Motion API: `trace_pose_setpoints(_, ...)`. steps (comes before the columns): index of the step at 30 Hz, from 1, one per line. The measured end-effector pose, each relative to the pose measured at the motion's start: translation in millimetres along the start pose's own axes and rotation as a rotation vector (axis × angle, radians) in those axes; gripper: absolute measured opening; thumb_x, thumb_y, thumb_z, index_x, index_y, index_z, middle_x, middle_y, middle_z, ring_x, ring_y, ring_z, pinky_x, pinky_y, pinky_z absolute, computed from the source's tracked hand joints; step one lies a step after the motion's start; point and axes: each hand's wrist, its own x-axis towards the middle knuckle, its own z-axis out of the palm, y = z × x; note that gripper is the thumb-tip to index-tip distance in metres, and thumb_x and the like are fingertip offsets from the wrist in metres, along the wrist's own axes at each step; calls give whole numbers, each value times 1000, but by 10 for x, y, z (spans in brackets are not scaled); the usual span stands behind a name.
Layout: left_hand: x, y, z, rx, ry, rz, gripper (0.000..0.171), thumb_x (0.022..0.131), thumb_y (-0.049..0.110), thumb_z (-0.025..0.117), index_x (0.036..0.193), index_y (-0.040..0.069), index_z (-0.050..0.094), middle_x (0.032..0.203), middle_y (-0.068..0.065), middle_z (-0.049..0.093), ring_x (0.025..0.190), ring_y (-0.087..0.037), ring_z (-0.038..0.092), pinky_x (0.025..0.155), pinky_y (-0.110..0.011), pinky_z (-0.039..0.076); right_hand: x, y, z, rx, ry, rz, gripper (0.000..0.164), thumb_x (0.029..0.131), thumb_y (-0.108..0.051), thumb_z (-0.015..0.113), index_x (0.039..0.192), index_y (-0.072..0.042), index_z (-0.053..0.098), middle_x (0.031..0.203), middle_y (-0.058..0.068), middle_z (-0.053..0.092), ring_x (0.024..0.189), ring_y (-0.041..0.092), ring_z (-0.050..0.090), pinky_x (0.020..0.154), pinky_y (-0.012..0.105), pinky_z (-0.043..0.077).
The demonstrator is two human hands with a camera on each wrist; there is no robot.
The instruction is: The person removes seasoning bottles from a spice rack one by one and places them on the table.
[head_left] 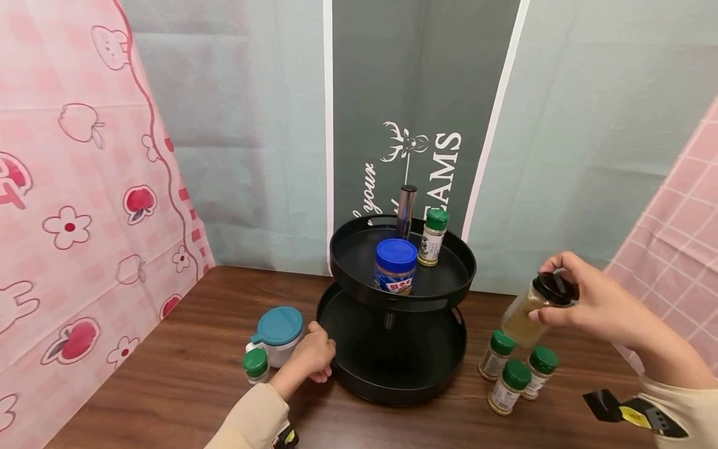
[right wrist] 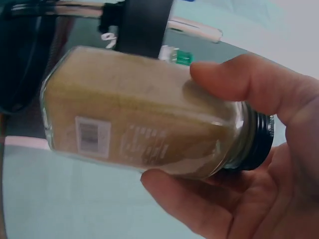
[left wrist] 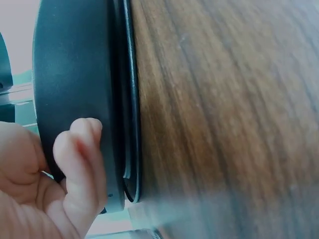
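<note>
My right hand [head_left: 580, 299] grips a square glass jar of tan powder [head_left: 524, 318] near its black lid. The jar is tilted and held above several green-capped spice bottles [head_left: 509, 386] on the right. In the right wrist view the jar [right wrist: 134, 112] shows a small barcode label, with thumb and fingers on opposite sides. My left hand [head_left: 314, 352] holds the left rim of a black two-tier round tray [head_left: 392, 390]. Seen from the left wrist, its curled fingers [left wrist: 82, 154] lie against the tray's outer wall [left wrist: 75, 64].
A blue-lidded jar [head_left: 396, 265] and a green-capped spice bottle [head_left: 432, 240] stand on the upper tier around a metal post [head_left: 406, 212]. Left of the tray are a teal-lidded white container [head_left: 280, 327] and another green-capped bottle [head_left: 256, 365]. Cloth curtains [head_left: 252, 156] surround the wooden table [head_left: 185, 362].
</note>
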Motion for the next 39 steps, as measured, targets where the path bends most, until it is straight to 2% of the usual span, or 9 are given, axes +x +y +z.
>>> trace_pose_setpoints(3,-8,-13,-22,-45,-32,-14,34,92,5,42,112,-14,23,43,-11,52,31,-17,51,34,-33,46,-52,65,49,-32,-6,36,55,66,-3,81,105,-1,42,76,2,57,64,7,52,54,25,41)
trace_pose_setpoints(7,0,-14,-31,-59,-52,-3,34,91,4,41,112,-15,23,43,-12,52,31,-18,51,34,-34,46,-156,142,88,-80,5,88,57,64,-4,83,103,0,42,76,3,57,63,6,52,54,25,42)
trace_pose_setpoints(14,34,-2,-4,27,-14,3,27,89,4,45,104,-11,28,41,-9,51,30,-18,51,33,-33,45,-372,277,108,-159,29,139,57,60,-6,85,99,1,44,74,2,57,62,2,48,53,25,39)
trace_pose_setpoints(21,38,15,20,52,9,-9,25,88,3,46,102,-10,29,39,-9,50,29,-18,50,32,-33,44,-525,375,96,-262,8,228,59,60,-15,86,98,-2,43,73,1,56,61,5,46,51,28,36)
trace_pose_setpoints(27,25,9,51,60,26,-20,21,88,3,46,98,-7,31,39,-9,50,29,-18,50,31,-33,44,-664,482,117,-269,4,259,60,59,-15,86,98,1,44,77,4,57,62,3,46,51,28,37)
trace_pose_setpoints(31,25,11,54,71,26,-14,20,88,3,46,97,-7,31,39,-9,50,28,-17,50,31,-32,44,-770,544,164,-294,-13,280,58,59,-19,86,96,-3,45,77,3,54,61,6,44,51,29,34)
trace_pose_setpoints(35,31,14,64,95,36,-20,18,87,2,46,96,-6,31,38,-8,49,28,-17,49,31,-32,44,-850,606,247,-298,-20,272,58,58,-19,87,95,-3,45,75,2,52,60,4,42,50,26,33)
trace_pose_setpoints(39,34,21,65,104,43,-34,19,88,2,46,97,-7,32,38,-8,49,28,-17,49,31,-31,44,-881,653,319,-284,-71,299,58,59,-20,86,96,-3,44,75,1,51,60,4,43,51,27,35)
